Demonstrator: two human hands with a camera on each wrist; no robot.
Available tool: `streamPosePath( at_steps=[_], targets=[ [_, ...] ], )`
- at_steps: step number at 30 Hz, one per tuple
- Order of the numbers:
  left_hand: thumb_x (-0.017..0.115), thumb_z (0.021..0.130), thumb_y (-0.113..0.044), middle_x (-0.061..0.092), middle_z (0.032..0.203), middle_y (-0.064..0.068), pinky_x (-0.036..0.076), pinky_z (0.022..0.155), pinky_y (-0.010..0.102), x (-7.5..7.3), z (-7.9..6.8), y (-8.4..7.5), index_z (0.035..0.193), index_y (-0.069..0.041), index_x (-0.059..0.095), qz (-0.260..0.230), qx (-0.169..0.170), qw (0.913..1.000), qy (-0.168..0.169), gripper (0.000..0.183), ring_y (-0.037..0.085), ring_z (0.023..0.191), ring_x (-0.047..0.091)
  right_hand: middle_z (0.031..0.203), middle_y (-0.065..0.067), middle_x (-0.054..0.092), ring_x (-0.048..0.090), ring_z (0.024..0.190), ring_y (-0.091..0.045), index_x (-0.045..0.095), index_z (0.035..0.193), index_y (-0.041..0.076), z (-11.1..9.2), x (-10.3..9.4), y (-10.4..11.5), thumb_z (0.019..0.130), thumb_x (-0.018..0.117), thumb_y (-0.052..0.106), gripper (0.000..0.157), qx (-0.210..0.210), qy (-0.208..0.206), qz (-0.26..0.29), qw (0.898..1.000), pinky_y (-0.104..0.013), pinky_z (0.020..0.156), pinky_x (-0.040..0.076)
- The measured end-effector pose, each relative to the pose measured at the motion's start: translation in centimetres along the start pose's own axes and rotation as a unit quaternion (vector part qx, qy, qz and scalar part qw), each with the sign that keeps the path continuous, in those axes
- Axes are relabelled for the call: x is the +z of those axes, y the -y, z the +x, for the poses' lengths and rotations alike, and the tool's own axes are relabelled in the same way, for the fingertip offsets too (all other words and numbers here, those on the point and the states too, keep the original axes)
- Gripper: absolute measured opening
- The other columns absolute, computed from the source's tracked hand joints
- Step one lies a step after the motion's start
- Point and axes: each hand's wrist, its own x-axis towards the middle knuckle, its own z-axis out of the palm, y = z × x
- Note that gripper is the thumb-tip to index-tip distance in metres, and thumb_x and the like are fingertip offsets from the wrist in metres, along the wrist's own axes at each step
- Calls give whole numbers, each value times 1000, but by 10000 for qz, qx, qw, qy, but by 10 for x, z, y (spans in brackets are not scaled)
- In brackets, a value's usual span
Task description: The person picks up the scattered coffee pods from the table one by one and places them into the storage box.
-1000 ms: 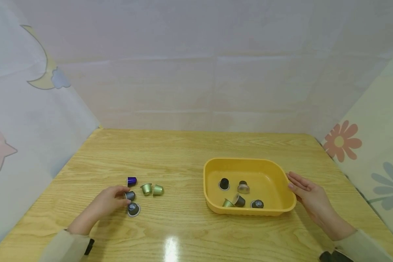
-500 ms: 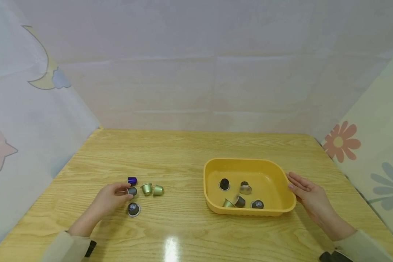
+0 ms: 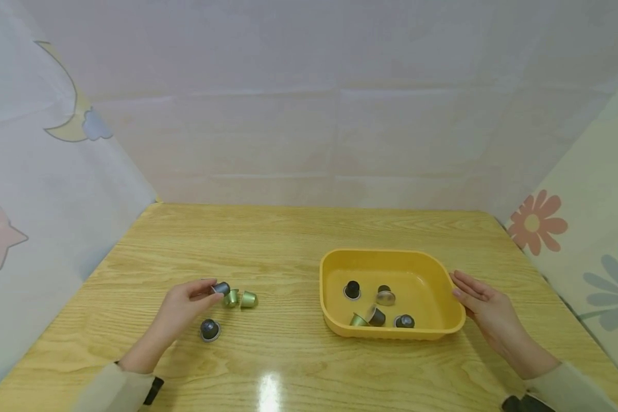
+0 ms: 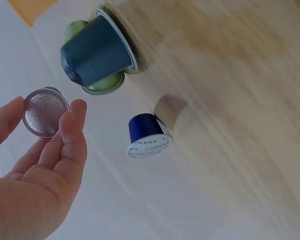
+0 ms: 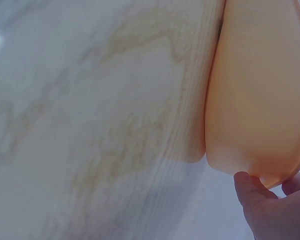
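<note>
My left hand pinches a grey-blue coffee capsule between thumb and fingertips, above the table. The left wrist view shows its silvery lid facing the camera. Just beyond it lie two light green capsules. A dark capsule sits nearer me. The violet-blue capsule, mostly hidden by my hand in the head view, lies close by. My right hand touches the right end of a yellow tray, fingers fairly straight; some fingertips are hidden behind its rim.
Inside the tray lie several capsules, among them a black one and a green one. The wooden table meets a pale cloth backdrop at the back, with printed cloth at both sides.
My left hand has pinched the grey-blue capsule, raised it and carried it a little right and away from me. The right hand and tray stay in place.
</note>
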Motion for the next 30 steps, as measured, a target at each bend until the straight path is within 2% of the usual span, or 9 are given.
streamPosePath(
  at_steps=[16, 23, 30],
  targets=[
    [67, 94, -18, 58, 127, 27, 50, 94, 45, 15, -1, -17, 134, 11, 51, -388, 80, 9990, 220, 52, 39, 116, 58, 106, 26, 64, 62, 93, 8, 66, 109, 37, 1, -1, -2, 98, 58, 12, 28, -192, 41, 29, 9998, -15, 76, 53],
    [68, 93, -19, 59, 126, 25, 50, 94, 46, 23, -2, -24, 133, 9, 53, -424, 94, 9987, 262, 50, 38, 115, 59, 104, 26, 64, 63, 92, 7, 67, 98, 41, 1, 0, -1, 97, 62, 13, 29, -86, 6, 76, 9999, -16, 76, 53],
    [68, 93, -15, 61, 123, 25, 53, 90, 44, 32, -1, -28, 131, 10, 55, -646, 150, 9971, 382, 47, 37, 112, 61, 105, 26, 64, 62, 93, 8, 66, 100, 41, 1, -1, -1, 96, 63, 14, 28, -74, 27, 23, 10000, -15, 76, 53]
  ],
)
